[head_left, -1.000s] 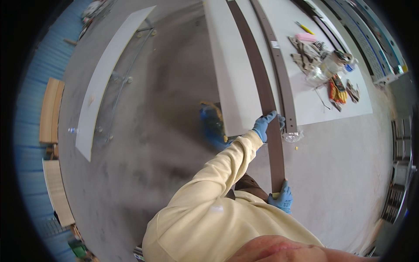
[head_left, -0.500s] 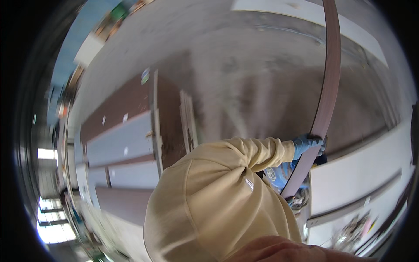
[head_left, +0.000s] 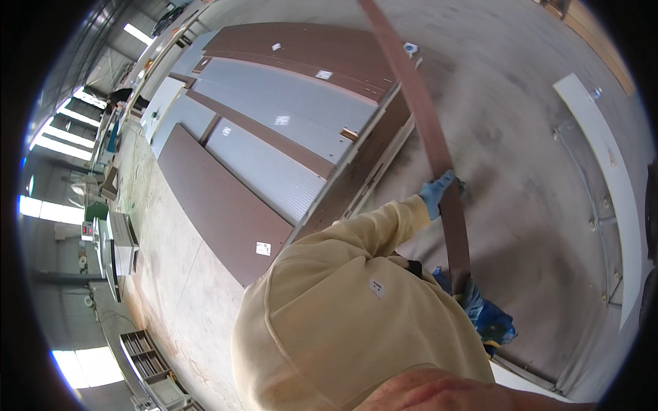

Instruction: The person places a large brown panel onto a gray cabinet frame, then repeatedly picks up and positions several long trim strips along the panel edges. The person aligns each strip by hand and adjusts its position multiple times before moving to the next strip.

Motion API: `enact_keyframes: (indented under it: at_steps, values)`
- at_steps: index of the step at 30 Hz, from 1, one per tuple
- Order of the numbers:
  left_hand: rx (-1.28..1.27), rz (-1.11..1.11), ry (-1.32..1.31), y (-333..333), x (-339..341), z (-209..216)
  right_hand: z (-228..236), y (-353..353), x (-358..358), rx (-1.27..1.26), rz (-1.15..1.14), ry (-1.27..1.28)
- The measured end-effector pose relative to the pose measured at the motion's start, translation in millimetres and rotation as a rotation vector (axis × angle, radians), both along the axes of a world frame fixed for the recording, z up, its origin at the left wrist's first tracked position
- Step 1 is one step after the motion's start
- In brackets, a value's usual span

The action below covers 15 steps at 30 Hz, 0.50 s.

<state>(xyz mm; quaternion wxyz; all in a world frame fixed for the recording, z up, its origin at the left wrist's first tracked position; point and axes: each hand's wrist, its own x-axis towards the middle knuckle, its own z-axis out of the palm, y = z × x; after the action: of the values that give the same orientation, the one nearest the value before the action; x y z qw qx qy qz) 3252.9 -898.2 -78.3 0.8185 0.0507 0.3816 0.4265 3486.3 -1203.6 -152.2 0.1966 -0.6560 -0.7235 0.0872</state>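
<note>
A long, narrow brown board (head_left: 428, 130) slants from the top of the view down to my body. My left hand (head_left: 437, 194), in a blue glove and cream sleeve, is wrapped round it partway along. Close to the board's near end is my right hand (head_left: 471, 301), also gloved in blue. Its fingers are partly hidden, but they appear closed on the board's end. To the left of the board lies a stack of large brown and grey-blue panels (head_left: 274, 106) with small white labels. The board's far part passes over the stack's right corner.
A long white panel (head_left: 603, 164) is on the floor at the right, with a thin cable or hose beside it. Benches and machines (head_left: 113, 253) line the far left by the windows. A shelved rack (head_left: 147, 356) stands at lower left.
My view has turned left, so the panel stack now shows far more fully. The board has swung with me, its far end now over the stack's edge. Both hands remain on it.
</note>
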Motion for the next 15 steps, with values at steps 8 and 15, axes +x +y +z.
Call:
enact_keyframes:
  at_steps: [8, 15]
  values:
    - [-0.06, 0.314, 0.003, 103.6, -229.2, -25.0, 44.3, 216.2, -124.0, 0.055, 0.319, 0.051]
    - [-0.195, 0.46, -0.024, 164.2, -351.3, -46.0, 50.1, 325.4, -211.9, 0.066, 0.448, 0.102]
